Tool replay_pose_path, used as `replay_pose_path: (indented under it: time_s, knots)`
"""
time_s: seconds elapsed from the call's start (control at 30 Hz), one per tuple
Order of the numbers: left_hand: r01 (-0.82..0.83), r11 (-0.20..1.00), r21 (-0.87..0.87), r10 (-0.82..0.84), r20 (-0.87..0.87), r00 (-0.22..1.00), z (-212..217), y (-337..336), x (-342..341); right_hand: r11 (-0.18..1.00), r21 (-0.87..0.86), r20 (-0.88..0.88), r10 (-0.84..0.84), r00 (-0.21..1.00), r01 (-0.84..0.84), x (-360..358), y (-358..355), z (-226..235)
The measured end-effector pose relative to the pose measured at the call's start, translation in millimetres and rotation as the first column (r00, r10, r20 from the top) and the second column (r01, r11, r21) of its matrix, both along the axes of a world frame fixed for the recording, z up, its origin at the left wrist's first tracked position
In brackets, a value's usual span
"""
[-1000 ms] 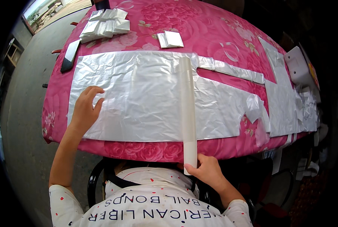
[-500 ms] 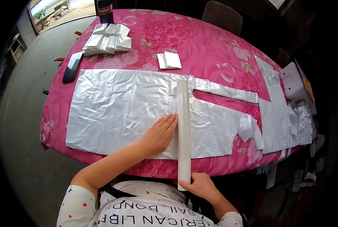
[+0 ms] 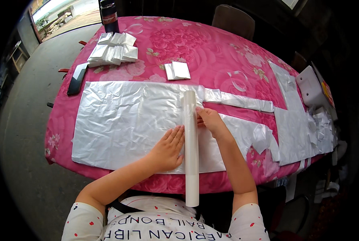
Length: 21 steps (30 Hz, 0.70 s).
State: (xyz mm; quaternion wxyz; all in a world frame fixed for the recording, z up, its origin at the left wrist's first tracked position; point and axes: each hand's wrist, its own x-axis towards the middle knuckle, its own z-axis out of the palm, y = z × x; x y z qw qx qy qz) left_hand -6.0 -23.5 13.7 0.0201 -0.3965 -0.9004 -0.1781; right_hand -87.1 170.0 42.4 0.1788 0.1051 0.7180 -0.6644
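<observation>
A large translucent white plastic bag (image 3: pixel 111 120) lies flat and wrinkled on the table, a long strap-like handle stretching from its far right. Across it, pointing toward me, rests a pale tube (image 3: pixel 191 156), its near end jutting past the table edge above my lap. My left hand (image 3: pixel 169 149) is open and flat on the bag, fingertips close against the tube's left side. On the tube's other side, near its far end, my right hand (image 3: pixel 209 120) has its fingers drawn together beside the tube. What they pinch is hidden.
Folded plastic packets (image 3: pixel 114 50) are piled at the far left beside a dark bottle (image 3: pixel 109 18) and a phone (image 3: pixel 78 79). Two small folded packets (image 3: pixel 177 70) lie beyond the bag. More plastic sheeting (image 3: pixel 290 132) and a white box (image 3: pixel 311 86) occupy the right end.
My right hand has left the tube's near end and moved up to its far right side. The tube has shifted slightly left and nearer me. My left hand stays flat beside it.
</observation>
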Motion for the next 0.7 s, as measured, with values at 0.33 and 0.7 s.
replay_pose_path:
  time_s: [0.33, 0.7]
  knots:
    - [-0.012, 1.0, -0.008, 0.012, -0.043, 0.999, -3.6, -1.9, 2.0, 0.481, -0.848, -0.107, -0.568, 0.816, 0.224, -63.7, 47.2, 13.9]
    - [0.037, 0.997, 0.073, -0.015, -0.278, 0.96, -5.8, -5.8, 2.7, 0.931, 0.347, -0.632, 0.318, 0.707, -0.108, -25.3, -213.2, 38.8]
